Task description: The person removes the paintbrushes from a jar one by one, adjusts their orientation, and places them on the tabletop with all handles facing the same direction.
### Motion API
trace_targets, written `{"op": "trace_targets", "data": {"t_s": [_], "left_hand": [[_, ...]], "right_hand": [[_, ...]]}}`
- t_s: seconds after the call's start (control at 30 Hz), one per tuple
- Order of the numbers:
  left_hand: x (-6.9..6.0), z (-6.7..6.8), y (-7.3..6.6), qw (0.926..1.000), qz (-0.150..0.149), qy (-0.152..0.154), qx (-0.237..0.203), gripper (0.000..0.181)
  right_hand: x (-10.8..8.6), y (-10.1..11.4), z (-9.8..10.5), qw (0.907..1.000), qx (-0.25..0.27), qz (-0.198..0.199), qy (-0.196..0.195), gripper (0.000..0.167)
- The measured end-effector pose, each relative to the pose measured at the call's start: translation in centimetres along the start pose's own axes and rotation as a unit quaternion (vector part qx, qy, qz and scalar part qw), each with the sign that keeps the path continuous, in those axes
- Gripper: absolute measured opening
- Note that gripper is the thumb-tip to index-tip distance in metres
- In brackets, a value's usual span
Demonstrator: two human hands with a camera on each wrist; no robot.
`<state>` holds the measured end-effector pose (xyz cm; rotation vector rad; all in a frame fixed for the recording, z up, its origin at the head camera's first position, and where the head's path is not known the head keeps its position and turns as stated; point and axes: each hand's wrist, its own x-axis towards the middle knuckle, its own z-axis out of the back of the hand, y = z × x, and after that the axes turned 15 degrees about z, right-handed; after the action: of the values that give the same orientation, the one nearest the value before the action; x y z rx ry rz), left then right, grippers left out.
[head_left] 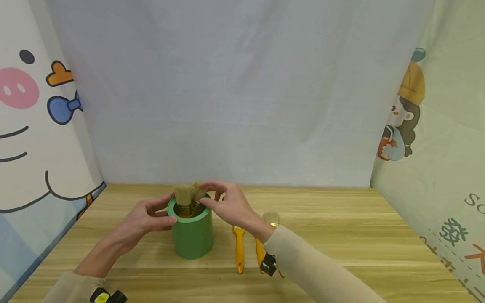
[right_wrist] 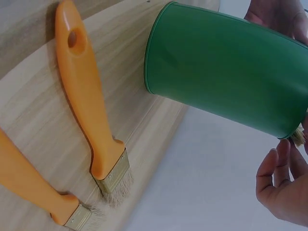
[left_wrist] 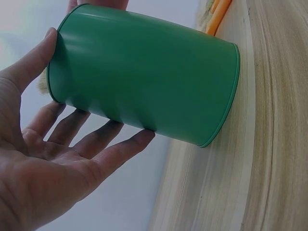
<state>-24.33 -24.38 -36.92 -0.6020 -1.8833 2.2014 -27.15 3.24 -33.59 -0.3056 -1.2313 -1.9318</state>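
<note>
Green container (head_left: 193, 237), orange brush handles (head_left: 240, 251)

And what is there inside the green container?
At least two paintbrushes stand inside the container, bristles upward. Its side covers their lower parts and its bottom, so whether anything else lies there cannot be seen.

The green cup (head_left: 193, 240) stood upright, held near its rim by the left hand (head_left: 149, 216). In it a brush (head_left: 183, 195) stood bristles up, pale-haired with a metal band; a second brush (head_left: 198, 193) tilted just beside it, pinched by the right hand (head_left: 227, 204). Right of the cup lay a third brush (head_left: 239, 250), orange-handled, bristles at the far end, and beside it a fourth brush (head_left: 259, 251), partly hidden.
</note>
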Motion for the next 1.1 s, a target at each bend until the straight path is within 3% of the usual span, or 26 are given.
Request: {"op": "trace_targets", "data": {"t_s": [0.5,1.1], "left_hand": [[0.0,0.0,-0.1,1.0000,0.005,-0.004,-0.002,0.085],[-0.1,0.0,-0.3,1.0000,0.006,-0.004,0.000,0.086]], "right_hand": [[0.9,0.2,-0.8,0.9989,-0.011,0.004,-0.046,0.019],[1.9,-0.1,0.2,0.9991,0.033,0.009,-0.024,0.019]]}}
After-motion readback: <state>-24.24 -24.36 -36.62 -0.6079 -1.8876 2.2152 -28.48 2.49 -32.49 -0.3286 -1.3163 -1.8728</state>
